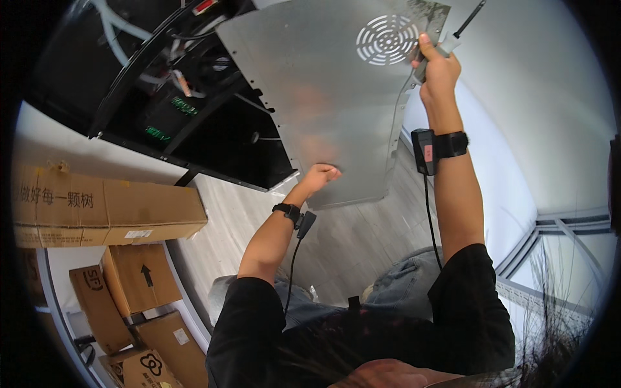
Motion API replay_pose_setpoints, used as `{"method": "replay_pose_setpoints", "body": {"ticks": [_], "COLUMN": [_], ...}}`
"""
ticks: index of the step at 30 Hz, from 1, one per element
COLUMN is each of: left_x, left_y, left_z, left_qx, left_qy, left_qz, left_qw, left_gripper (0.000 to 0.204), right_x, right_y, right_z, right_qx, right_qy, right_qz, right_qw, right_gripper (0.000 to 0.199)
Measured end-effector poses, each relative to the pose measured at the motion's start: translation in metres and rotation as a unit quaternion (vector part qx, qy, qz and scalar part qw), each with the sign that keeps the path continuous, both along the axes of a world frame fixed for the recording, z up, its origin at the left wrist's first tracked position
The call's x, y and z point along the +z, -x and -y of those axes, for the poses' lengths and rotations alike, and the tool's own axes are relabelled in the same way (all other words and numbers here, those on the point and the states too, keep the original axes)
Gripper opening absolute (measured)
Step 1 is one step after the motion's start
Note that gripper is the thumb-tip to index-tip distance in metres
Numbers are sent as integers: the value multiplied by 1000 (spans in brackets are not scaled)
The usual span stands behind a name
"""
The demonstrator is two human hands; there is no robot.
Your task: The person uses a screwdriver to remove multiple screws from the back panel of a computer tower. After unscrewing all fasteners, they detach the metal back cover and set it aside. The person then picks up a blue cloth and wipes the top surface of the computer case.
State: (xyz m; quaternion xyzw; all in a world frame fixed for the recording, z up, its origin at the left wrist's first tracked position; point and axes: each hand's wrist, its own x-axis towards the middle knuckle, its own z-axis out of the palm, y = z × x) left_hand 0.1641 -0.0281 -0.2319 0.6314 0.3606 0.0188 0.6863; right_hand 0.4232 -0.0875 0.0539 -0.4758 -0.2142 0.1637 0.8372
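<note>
Holding a big metal panel point(330, 97) up over the open black case point(213, 123), left hand point(321, 174) curled under its near edge, right hand point(438, 68) at the far vented corner, wrapped around a screwdriver point(453, 40) there.

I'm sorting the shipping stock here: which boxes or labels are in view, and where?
Long cardboard box: left side, flat brown carton, dark print, small white label.
Arrow box: below it, brown, black arrow.
Lower boxes: bottom left, brown, white sticker, black logo.
</note>
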Motion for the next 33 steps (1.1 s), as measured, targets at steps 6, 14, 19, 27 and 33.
{"method": "replay_pose_setpoints", "body": {"ticks": [6,14,19,27,33], "left_x": [-54,-98,-98,-64,-49], "left_y": [0,-10,-51,-115,-135], "left_z": [38,88,97,94,84], "left_qx": [-20,-81,98,328,370], "left_qy": [101,201,187,246,249], "left_qz": [-149,-169,19,175,257], "left_qw": [984,961,977,895,858], "left_gripper": [31,36,34,27,29], "right_x": [28,46,41,37,33], "right_y": [-85,-148,-178,-201,-209], "right_z": [63,120,141,169,207], "right_qx": [-139,-211,-219,-245,-255], "right_qy": [4,-61,-90,-144,-145], "right_qz": [-15,-70,-116,-132,-86], "right_qw": [990,973,965,950,952], "right_gripper": [25,13,13,13,14]}}
